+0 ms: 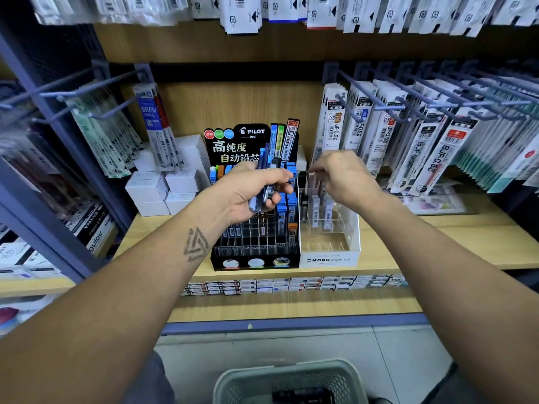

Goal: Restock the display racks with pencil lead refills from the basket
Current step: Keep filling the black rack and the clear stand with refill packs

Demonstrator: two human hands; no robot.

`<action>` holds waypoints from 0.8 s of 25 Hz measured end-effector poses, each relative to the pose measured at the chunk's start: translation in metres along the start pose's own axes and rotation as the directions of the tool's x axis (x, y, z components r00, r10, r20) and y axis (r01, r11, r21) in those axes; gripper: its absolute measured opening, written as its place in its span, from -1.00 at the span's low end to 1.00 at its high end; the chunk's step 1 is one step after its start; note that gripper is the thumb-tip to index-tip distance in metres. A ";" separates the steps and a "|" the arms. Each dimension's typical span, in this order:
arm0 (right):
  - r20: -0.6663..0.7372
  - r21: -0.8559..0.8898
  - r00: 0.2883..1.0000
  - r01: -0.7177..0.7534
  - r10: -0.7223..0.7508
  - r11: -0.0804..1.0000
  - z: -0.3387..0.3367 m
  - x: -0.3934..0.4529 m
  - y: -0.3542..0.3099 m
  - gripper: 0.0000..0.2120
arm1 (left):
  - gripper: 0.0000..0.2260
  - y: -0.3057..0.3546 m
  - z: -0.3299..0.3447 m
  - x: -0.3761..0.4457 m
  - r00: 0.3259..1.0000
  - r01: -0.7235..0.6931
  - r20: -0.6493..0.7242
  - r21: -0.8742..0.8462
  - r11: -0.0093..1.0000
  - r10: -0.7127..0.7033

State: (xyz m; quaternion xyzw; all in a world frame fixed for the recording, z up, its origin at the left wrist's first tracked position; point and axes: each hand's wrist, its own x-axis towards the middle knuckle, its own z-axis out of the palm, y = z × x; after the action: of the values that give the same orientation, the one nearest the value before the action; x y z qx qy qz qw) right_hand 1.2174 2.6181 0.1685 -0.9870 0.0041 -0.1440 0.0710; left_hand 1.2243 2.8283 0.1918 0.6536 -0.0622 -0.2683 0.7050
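Hands worked over two counter racks on a pale wooden shelf (pixel 408 252) in the head view. The left hand (pixel 248 193) was clenched around a fanned bundle of slim blue and dark pencil lead refill cases (pixel 267 182), held above the black tiered rack (pixel 256 249) headed "PILOT". That rack's slots carried tags reading "HB" and "0.5 2B", and blue and orange-capped cases stood in its upper rows while its front rows showed bare slots.

The right hand (pixel 341 173) pinched one thin dark refill case (pixel 306 170) between fingertips at the back edge of the clear acrylic rack (pixel 329 228), whose white base read "MONO graph MG". Several pale cases stood in its middle row; its front compartments lay open.

Hanging white refill packets (pixel 335 123) marked "JF-0.5" and "BJF-0.5" crowded the pegs just right of that hand. White cardboard boxes (pixel 163 188) were stacked left of the black rack. The grey-green plastic mesh basket (pixel 288 380) sat on the floor below, with dark items inside, indistinct.
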 end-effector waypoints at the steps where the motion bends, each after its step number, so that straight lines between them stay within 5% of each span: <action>1: -0.006 0.018 1.000 -0.018 0.018 1.000 0.001 0.000 0.000 -0.71 | -0.63 0.000 0.000 0.000 1.000 0.002 0.001 0.000 1.000 -0.002; 10: 0.032 -0.005 0.996 -0.084 0.084 0.996 -0.002 -0.004 -0.005 -0.83 | -0.67 -0.002 0.000 -0.003 1.000 0.017 0.015 0.061 0.998 -0.018; 12: -0.060 0.210 0.993 -0.090 0.105 0.974 -0.015 -0.011 -0.016 -0.85 | -0.69 -0.001 -0.003 -0.005 0.999 0.027 0.034 0.065 0.998 -0.029; 13: -0.058 0.443 0.986 -0.114 0.155 0.889 -0.024 -0.016 -0.026 -0.87 | -0.73 -0.001 -0.005 -0.007 0.997 0.032 0.062 0.070 0.997 -0.036; 15: 0.149 0.823 0.977 -0.208 0.151 0.528 -0.041 -0.027 -0.050 -0.87 | -0.83 0.001 -0.009 -0.012 0.987 0.046 0.149 0.074 0.996 -0.057; 16: 0.243 0.878 0.965 -0.260 0.095 0.402 -0.043 -0.030 -0.059 -0.83 | -0.86 0.001 -0.011 -0.015 0.978 0.054 0.195 0.079 0.995 -0.069; 20: 0.342 0.918 0.939 -0.339 0.023 0.205 -0.042 -0.037 -0.075 -0.80 | -0.94 0.002 -0.021 -0.029 0.964 0.048 0.253 0.146 0.988 -0.084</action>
State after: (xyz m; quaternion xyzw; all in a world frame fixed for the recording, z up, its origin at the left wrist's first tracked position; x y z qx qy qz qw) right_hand 1.1692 2.6874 0.2079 -0.7297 0.0217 0.0215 0.6830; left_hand 1.2098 2.8600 0.1983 0.6621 -0.1502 -0.3696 0.6344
